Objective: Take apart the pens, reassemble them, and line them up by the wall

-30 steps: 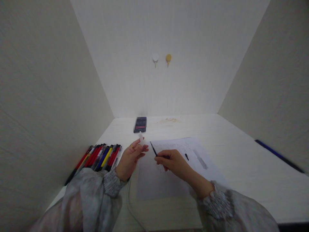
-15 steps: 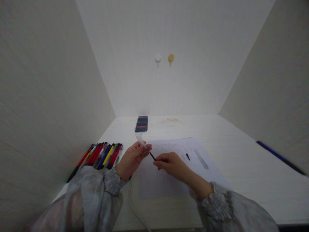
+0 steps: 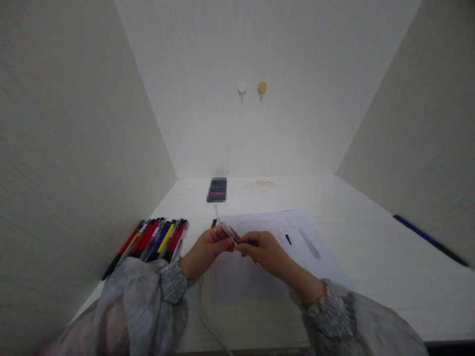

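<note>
Over the paper [image 3: 252,282], my left hand [image 3: 208,249] is closed on a pale, see-through pen barrel [image 3: 227,228], which tilts up and away to the left. My right hand [image 3: 263,249] pinches the dark near end of the same pen, close to my left fingertips. My right fingers mostly cover that end. Right of my hands, a small black pen part [image 3: 288,239] and a grey see-through strip [image 3: 309,243] lie on the scribbled sheet. Just beyond my left hand, a red and black pen end [image 3: 213,223] shows.
A row of red, yellow, blue and black pens [image 3: 159,237] lies at the left wall. The phone [image 3: 217,190] is at the back, with a white cable [image 3: 202,316] running toward me. A long blue and black pen [image 3: 430,240] rests along the right wall. Two hooks [image 3: 262,89] hang on the back wall.
My hands have come together. The dark rod in my right hand has slid into the pale barrel, so little of it still shows. My left hand has moved slightly nearer and right.
</note>
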{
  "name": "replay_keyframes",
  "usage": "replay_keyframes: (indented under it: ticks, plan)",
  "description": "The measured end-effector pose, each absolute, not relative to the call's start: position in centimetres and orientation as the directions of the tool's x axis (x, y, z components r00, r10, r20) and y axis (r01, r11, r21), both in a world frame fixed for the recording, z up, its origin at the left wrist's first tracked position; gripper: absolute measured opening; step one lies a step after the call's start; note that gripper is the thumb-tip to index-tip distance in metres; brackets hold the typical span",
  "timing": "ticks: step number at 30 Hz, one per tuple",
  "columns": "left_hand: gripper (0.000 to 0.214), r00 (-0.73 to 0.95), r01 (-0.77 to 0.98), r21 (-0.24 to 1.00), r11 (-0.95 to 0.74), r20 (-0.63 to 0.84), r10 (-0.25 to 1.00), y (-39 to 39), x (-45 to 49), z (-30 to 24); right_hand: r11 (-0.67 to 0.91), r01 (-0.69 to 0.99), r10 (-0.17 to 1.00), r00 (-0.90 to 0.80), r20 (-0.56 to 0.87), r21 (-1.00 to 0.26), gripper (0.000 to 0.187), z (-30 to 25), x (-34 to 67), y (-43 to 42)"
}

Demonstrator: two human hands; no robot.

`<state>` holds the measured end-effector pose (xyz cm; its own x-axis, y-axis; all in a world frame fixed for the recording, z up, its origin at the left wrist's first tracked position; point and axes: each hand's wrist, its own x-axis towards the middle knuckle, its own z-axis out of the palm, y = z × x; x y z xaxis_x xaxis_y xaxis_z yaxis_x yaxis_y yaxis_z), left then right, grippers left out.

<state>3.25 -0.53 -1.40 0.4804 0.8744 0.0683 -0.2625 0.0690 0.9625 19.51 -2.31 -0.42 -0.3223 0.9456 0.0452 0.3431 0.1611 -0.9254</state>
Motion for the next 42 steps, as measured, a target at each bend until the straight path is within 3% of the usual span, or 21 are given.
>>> replay_keyframes:
  ticks: [5,12,20,27,33,35,39,42]
  plan:
    - [0.014,0.542,-0.293,0.942,0.163,0.023,0.84,-0.8,3.1,-1.1,0.121,0.247,0.974,-0.218,0.067,-0.961,0.018,-0.3,19.4,-2.3]
    - [0.01,0.513,-0.25,0.944,0.217,-0.061,0.856,-1.1,3.0,-0.5,0.238,0.41,0.962,-0.222,0.156,-0.881,0.024,-0.5,19.6,-2.5]
    - [0.018,0.524,-0.097,0.977,0.191,-0.113,0.844,-0.9,3.0,-1.1,0.296,0.453,0.954,-0.192,0.233,-0.841,0.018,-0.6,19.8,-2.6]
    - [0.02,0.594,-0.026,0.986,0.167,-0.12,0.796,-1.0,3.3,-1.1,0.346,0.469,0.935,-0.248,0.255,-0.813,0.015,-0.3,19.9,-2.8]
    - [0.017,0.734,0.074,0.989,0.131,-0.143,0.664,-1.1,3.0,-1.0,0.516,0.454,0.841,-0.431,0.327,-0.726,0.007,0.7,19.3,-3.9]
    - [0.014,0.738,0.064,0.989,0.13,-0.135,0.662,-1.0,2.9,-1.1,0.529,0.402,0.825,-0.45,0.342,-0.747,0.013,0.9,19.3,-4.0]
    - [0.012,0.653,-0.063,0.987,0.149,-0.072,0.754,-0.9,2.9,-1.5,0.502,0.373,0.863,-0.267,0.428,-0.78,0.025,1.1,21.1,-2.7]
    - [0.012,0.581,-0.158,0.978,0.139,-0.022,0.813,-0.8,3.0,-1.5,0.322,0.67,0.927,-0.08,0.366,-0.669,0.023,1.2,23.8,-0.9]
